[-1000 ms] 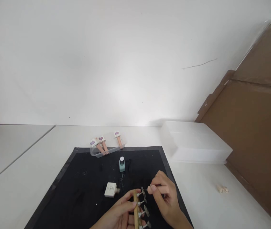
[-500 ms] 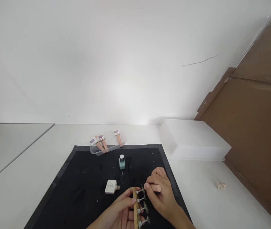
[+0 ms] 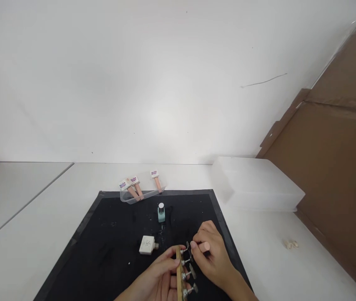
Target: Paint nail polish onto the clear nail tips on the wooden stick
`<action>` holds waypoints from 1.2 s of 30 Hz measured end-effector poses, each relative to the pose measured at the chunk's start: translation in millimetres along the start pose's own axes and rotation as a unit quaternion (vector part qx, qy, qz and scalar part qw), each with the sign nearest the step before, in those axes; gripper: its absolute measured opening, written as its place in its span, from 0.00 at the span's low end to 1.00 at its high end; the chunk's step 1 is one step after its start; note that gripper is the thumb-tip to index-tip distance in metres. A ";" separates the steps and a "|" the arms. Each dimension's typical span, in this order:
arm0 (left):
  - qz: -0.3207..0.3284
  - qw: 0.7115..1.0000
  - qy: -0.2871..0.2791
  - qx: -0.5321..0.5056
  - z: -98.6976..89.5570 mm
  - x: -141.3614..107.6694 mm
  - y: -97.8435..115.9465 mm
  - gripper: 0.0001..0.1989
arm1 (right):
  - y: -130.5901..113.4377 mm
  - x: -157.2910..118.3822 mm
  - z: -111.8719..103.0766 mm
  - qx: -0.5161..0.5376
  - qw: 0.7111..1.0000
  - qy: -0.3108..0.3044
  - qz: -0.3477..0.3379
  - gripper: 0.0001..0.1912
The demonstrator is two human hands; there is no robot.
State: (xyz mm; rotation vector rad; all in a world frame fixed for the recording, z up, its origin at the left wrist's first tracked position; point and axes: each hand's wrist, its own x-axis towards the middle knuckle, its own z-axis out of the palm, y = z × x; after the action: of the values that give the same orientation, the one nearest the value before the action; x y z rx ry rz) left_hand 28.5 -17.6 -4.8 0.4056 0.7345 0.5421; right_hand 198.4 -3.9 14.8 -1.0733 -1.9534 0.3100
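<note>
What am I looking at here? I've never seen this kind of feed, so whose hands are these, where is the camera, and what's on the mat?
There is no machine: the one camera sits on a person's head and looks forward and down at their own bare hands. The left hand grips a wooden strip with small metal clips along one side. The right hand pinches a thin pink-handled tool at the top clip. Both work over a black mat on a white table. On the mat stand a small teal bottle and a white square bottle lying on its side. At the mat's far edge, a clear tray holds pink sticks; to the right sits a frosted plastic box.
</note>
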 end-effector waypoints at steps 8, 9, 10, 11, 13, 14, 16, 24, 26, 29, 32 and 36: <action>-0.002 1.000 -0.016 -0.012 -0.5 0.5 1.7 0.18 | 0.8 0.4 1.5 0.011 1.000 -0.002 -0.005 0.12; -0.002 1.000 -0.014 -0.012 0.1 0.3 2.2 0.17 | 0.9 0.5 1.6 0.012 1.000 -0.002 -0.005 0.13; -0.001 1.000 -0.012 -0.012 0.8 -0.1 2.6 0.17 | 0.9 0.6 1.8 0.011 1.000 -0.002 -0.006 0.13; 0.001 1.000 -0.011 -0.012 1.6 -0.6 2.9 0.17 | 0.8 0.6 1.9 0.009 1.000 -0.003 -0.006 0.13; 0.007 1.000 -0.013 -0.012 2.8 -1.6 3.1 0.17 | 0.7 0.5 2.2 0.009 1.000 -0.002 -0.003 0.14; 0.010 1.000 -0.014 -0.010 3.1 -2.2 2.9 0.18 | 0.7 0.3 2.3 0.013 1.000 -0.001 0.000 0.14; 0.006 1.000 -0.016 -0.008 2.7 -3.0 2.3 0.19 | 0.8 -0.3 2.2 0.028 1.000 0.008 0.013 0.15; -0.004 0.999 -0.039 -0.011 -9.2 2.9 -2.3 0.27 | 5.2 -3.2 3.4 0.115 0.988 0.062 0.087 0.14; -0.001 0.998 -0.055 -0.015 -11.5 5.4 -3.6 0.28 | 6.2 -3.5 4.4 0.146 0.983 0.061 0.095 0.15; -0.001 0.998 -0.060 -0.021 -12.1 6.6 -4.3 0.30 | 6.4 -3.5 5.0 0.165 0.980 0.045 0.106 0.15; -0.002 0.998 -0.054 -0.026 -11.1 5.7 -3.9 0.33 | 5.4 -3.2 4.4 0.159 0.979 0.029 0.124 0.14; 0.003 0.998 -0.057 -0.024 -12.3 6.0 -5.3 0.35 | 5.0 -2.9 4.4 0.146 0.979 0.026 0.140 0.15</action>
State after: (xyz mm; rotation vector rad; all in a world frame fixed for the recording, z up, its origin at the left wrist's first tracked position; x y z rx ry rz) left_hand 25.1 -16.3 -18.9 0.3901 0.6101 0.5373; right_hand 198.5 -2.4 7.7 -1.1458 -1.6473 0.6940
